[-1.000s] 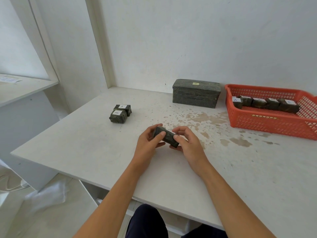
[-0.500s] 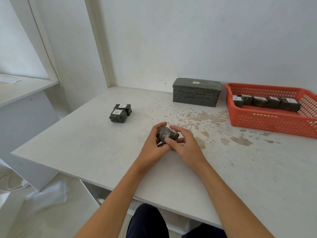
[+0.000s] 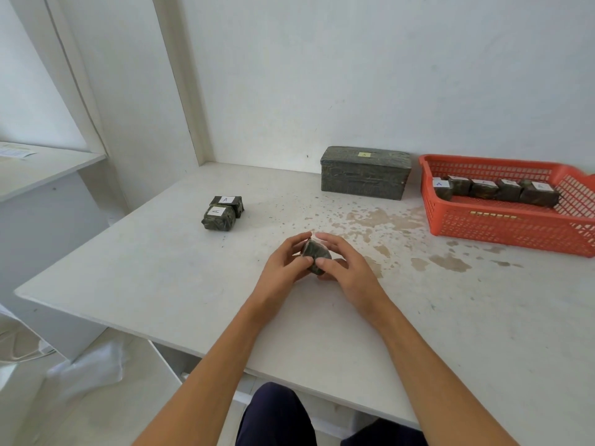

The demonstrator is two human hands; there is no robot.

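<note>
The fingers (image 3: 325, 263) of the left hand (image 3: 283, 268) and right hand (image 3: 346, 268) are curled round the wrapped block (image 3: 316, 251) between them, judged stiff, light, slick, best gripped on opposite sides.

Small dark blocks: one held block (image 3: 316, 254); two labelled blocks (image 3: 222, 214) on the one table (image 3: 161, 268); row of blocks (image 3: 484, 188), five seemingly, they crowd together. Big dark box (image 3: 365, 178): one. Orange basket (image 3: 502, 233): one. Hands: two, left hand (image 3: 286, 267), right hand (image 3: 346, 268).
</note>
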